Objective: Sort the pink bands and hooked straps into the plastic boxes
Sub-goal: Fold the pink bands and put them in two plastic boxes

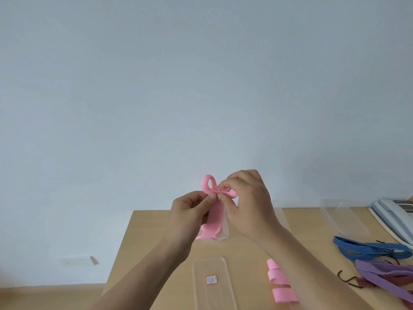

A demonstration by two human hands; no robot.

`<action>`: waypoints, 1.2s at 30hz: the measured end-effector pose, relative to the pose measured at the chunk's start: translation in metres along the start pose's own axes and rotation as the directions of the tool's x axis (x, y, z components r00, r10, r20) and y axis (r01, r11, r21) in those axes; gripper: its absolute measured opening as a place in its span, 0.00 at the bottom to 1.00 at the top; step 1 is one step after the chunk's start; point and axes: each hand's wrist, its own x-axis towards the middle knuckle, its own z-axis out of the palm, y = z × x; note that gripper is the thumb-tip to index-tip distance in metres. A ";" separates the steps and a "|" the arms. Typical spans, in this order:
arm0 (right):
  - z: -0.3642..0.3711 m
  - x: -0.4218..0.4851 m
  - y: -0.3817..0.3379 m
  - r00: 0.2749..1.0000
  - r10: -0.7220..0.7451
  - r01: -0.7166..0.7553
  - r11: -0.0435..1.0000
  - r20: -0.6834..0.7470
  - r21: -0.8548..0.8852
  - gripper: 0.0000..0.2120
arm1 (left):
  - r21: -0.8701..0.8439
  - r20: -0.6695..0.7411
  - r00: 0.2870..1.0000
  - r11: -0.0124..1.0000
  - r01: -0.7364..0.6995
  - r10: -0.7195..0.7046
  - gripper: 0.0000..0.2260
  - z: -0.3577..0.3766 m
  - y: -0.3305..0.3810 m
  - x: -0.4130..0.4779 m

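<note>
— What is that pink thing they're holding up?

— A pink band [211, 186], flat and soft-looking, folded into small loops. It is in the air above the far end of the table [156, 222], between both hands. The left hand [190, 211] pinches it from below with thumb and fingertips; the right hand [248, 198] is curled over the top, fingers closed on the fold.

— Anything in the boxes?

— Just behind the hands stands a clear plastic box [224, 227], and there is pink material inside it, hanging down towards its bottom. I cannot tell whether that is the tail of the held band or another one. Nearer to the person lies a flat clear lid [212, 285] with a small red-edged label [211, 279]; nothing rests on it. A second clear box [342, 217] sits on the right, and I cannot make out anything in it.

— And the rest?

— More pink bands [280, 281] lie looped on the table beside the right forearm. Farther right, blue hooked straps [371, 248] and purple ones [384, 276] lie in a heap, with a dark hook [347, 279] poking out. A white telephone [393, 215] sits at the right edge.
</note>
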 end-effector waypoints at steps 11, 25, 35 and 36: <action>0.007 -0.007 0.004 0.997 -0.027 0.029 0.999 -0.072 0.022 0.08 | -0.110 0.193 0.980 0.991 0.073 -0.051 0.24 -0.003 0.011 -0.005; 0.002 -0.022 0.004 0.999 -0.031 0.033 0.988 -0.013 0.154 0.08 | -0.133 0.157 0.986 0.988 0.080 -0.059 0.18 -0.007 0.000 0.004; -0.004 -0.030 -0.008 0.999 -0.002 0.012 0.964 -0.036 0.266 0.08 | -0.038 0.111 0.994 0.999 0.030 -0.025 0.14 -0.002 0.001 -0.007; -0.003 -0.029 -0.008 0.999 0.010 0.002 0.962 -0.045 0.273 0.08 | -0.017 0.106 0.994 0.999 0.027 -0.025 0.13 -0.001 0.001 -0.008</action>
